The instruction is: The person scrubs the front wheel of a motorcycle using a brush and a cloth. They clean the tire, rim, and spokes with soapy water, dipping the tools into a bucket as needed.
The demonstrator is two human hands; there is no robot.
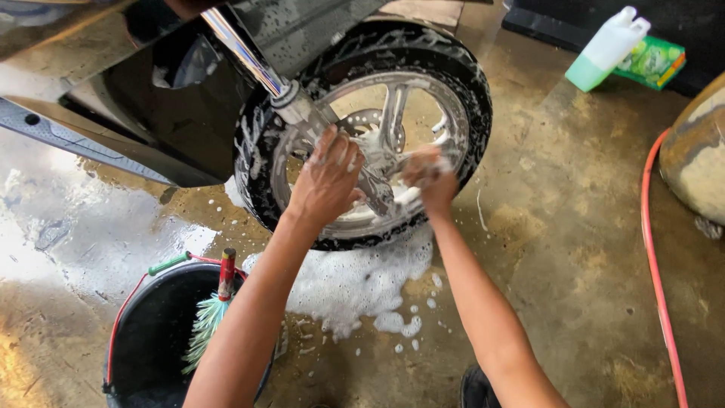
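Note:
A soapy front wheel of a black motorbike stands on the wet concrete floor, with a chrome fork leg running down to its hub. My left hand rests spread on the silver rim near the fork's lower end. My right hand is closed around a foamy sponge, pressed against the spokes at the rim's right side. Foam covers both hands and the tyre.
A pile of suds lies under the wheel. A black bucket with a red-handled brush stands at lower left. A red hose runs along the right. A white-green jug and a green packet sit far right.

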